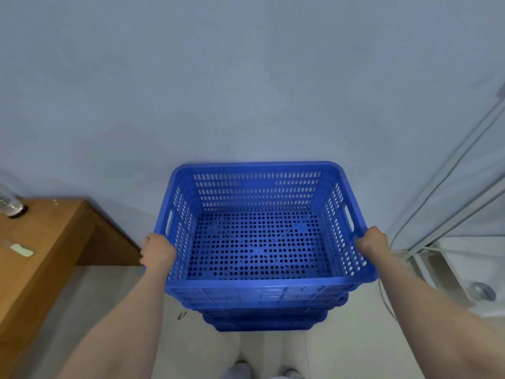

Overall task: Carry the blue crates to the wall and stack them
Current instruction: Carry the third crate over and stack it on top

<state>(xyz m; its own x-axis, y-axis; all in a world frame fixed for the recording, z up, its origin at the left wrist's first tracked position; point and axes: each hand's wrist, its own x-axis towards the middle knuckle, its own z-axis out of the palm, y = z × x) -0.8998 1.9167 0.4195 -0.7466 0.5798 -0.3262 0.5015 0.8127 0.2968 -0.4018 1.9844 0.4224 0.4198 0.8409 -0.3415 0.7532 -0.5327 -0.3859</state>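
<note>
A blue perforated crate [259,285] is in front of me, close to the pale wall [246,91]. My left hand [157,251] grips its left rim and my right hand [373,243] grips its right rim. Beneath it more blue crates [262,321] sit on the floor in a stack; only their front edges show under the top one. The top crate is empty and sits level, lined up over the stack. Whether it rests fully on the stack or hangs just above it I cannot tell.
A wooden table [54,255] stands to the left, with a glass [12,206] and a small pale object [23,250] on it. On the right are a metal frame [451,214], a cable and a white shower tray with a drain [483,292]. My feet show below.
</note>
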